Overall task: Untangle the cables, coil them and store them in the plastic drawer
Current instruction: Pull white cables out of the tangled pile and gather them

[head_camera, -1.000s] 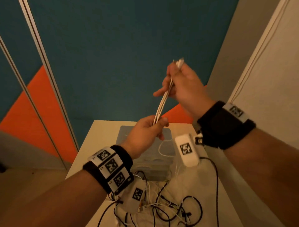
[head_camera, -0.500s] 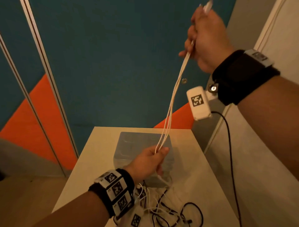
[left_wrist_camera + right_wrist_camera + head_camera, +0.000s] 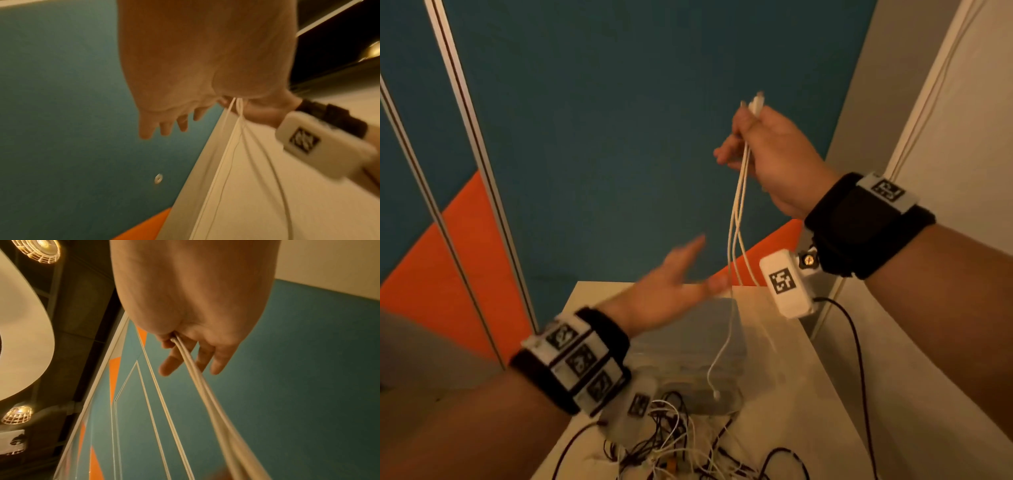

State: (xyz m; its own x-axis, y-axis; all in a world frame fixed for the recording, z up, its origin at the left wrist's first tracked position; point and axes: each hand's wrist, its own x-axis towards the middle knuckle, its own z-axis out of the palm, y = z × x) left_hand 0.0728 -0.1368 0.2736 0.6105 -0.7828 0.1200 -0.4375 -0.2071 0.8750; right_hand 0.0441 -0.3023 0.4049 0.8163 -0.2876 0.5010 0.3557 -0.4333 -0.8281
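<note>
My right hand [image 3: 760, 137] is raised and pinches the folded top of a white cable [image 3: 738, 212], whose plugs stick up above the fist. Its strands [image 3: 205, 394] hang down, and one loose end [image 3: 717, 394] dangles over the clear plastic drawer [image 3: 688, 329]. My left hand [image 3: 674, 284] is blurred, with fingers [image 3: 164, 128] spread straight just left of the hanging strands [image 3: 226, 154], holding nothing. A tangle of black and white cables [image 3: 678, 445] lies on the table in front of the drawer.
The white table [image 3: 784, 394] stands in a corner, against a blue and orange wall panel [image 3: 602, 120] and a pale wall [image 3: 962, 137] on the right. A black lead [image 3: 859, 359] runs down from my right wrist camera [image 3: 787, 284].
My left hand has let go of the white cable and spread its fingers. My right hand has come down from high up, still holding the cable's top.
</note>
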